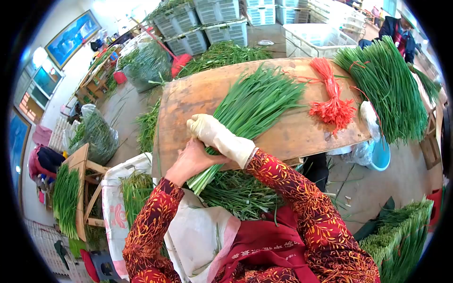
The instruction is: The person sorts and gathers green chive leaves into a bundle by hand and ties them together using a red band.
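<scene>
The bunch of greens (257, 104) lies slantwise across the middle of the frame, its leafy tips spread over the wooden board (181, 106) toward the upper right and its pale stem ends poking past the board's near edge, lower left of centre. Both hands grasp it near the stems: the bare left hand (191, 160) has its thumb laid across them, and the gloved right hand (219, 137) is closed over the top, its fingers touching the left hand's. The fingers' undersides are hidden, so how tightly they press cannot be told.

To hold it well, the grip should be snug yet gentle, since leaves like these probably bruise if squeezed. The stem ends look slightly uneven; levelling them calls for the left hand to loosen a little while the right steadies the leaves. Stray blades at the tips may snag if dragged. The red ties (330, 96) lie right of the bunch, upper right of centre, well apart from both hands.
</scene>
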`<state>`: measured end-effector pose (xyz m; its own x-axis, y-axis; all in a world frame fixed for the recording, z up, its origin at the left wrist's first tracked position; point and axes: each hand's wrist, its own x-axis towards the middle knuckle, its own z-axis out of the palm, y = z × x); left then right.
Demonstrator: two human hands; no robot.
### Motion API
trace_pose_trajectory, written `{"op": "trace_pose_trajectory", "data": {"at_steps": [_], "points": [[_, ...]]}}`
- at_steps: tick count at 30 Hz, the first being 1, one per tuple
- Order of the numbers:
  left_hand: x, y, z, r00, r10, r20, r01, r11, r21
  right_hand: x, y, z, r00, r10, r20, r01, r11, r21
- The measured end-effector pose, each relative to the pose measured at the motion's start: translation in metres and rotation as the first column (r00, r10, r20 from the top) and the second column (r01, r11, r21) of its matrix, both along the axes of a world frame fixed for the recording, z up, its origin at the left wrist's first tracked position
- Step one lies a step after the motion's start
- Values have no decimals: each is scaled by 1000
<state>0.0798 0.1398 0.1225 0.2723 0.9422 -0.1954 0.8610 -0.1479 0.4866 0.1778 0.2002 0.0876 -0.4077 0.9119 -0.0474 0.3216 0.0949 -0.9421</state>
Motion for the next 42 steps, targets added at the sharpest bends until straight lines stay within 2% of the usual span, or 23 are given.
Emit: {"op": "trace_pose_trajectory", "data": {"at_steps": [1, 3, 5, 7, 8, 11, 12, 14, 16, 19, 20, 21, 22, 23, 25, 26, 29, 32, 33, 35, 36, 39, 42], "points": [[-2, 0, -4, 1000, 17, -3, -17, 1000, -27, -1, 0, -2, 1000, -5, -28, 6, 999, 43], [-1, -9, -9, 1000, 26, -15, -25, 996, 80, 8, 7, -3, 983, 147, -111, -156, 984, -83], [5, -20, -7, 979, 123, -161, -98, 983, 153, -1, 7, -2, 967, 163, -196, -167, 986, -6], [-4, -11, -22, 989, 49, -141, -22, 983, 185, -3, 5, 6, 950, 150, -273, -133, 988, 80], [-6, -13, -25, 992, 55, -115, -31, 978, 205, -2, 1, 11, 924, 194, -329, -216, 976, -32], [-15, -8, -30, 994, 11, -113, 8, 985, 172, -1, -2, 20, 877, 227, -424, -278, 958, -62], [-17, -6, -33, 998, -21, -55, 35, 964, 262, -1, -2, 24, 866, 243, -437, -301, 951, -66], [-23, 0, -33, 999, -47, 7, 46, 994, 100, -4, -7, 31, 877, 262, -403, -301, 953, -36], [-27, 3, -34, 997, -60, 58, 55, 995, 80, -4, -18, 41, 904, 276, -328, -282, 959, 29], [-27, -3, -29, 998, -16, 57, 5, 982, 188, 3, -32, 59, 947, 265, -185, -238, 959, 156], [-24, -5, -20, 1000, 24, 12, -26, 985, 170, 6, -34, 65, 955, 251, -160, -224, 960, 166], [-20, -10, -12, 998, 62, -31, -56, 987, 149, 14, -27, 66, 949, 242, -200, -236, 970, 56], [-20, -9, -26, 997, 76, 18, -77, 940, 331, 24, -21, 74, 954, 240, -178, -233, 971, 60], [-21, -9, -37, 997, 73, 17, -74, 936, 345, 35, -17, 81, 959, 237, -158, -230, 971, 65], [-21, -10, -35, 997, 76, 11, -74, 919, 387, 60, -20, 86, 987, 152, -55, -106, 866, 490], [-20, -11, -31, 997, 77, 6, -74, 931, 357, 70, -24, 87, 980, 40, -197, 28, 944, 330], [-22, -10, -30, 998, 57, 26, -62, 952, 300, 79, -47, 72, 987, -111, -117, 139, 955, 262], [-20, -13, -33, 997, 70, 24, -74, 933, 351, 66, -62, 45, 982, 67, -175, 4, 926, 377], [-19, -13, -33, 997, 77, 29, -83, 927, 367, 59, -66, 42, 979, 60, -194, 8, 943, 333], [-19, -13, -35, 996, 81, 29, -86, 928, 363, 48, -71, 46, 1000, -3, -5, 5, 935, 355], [-18, -12, -35, 996, 82, 28, -87, 928, 362, 42, -71, 42, 996, -11, -86, 29, 976, 215], [-17, -14, -33, 995, 98, 0, -92, 932, 350, 36, -64, 31, 997, -32, -65, 54, 931, 361], [-17, -14, -32, 996, 95, 2, -90, 942, 325, 33, -63, 28, 998, -54, -35, 63, 933, 354]]}}
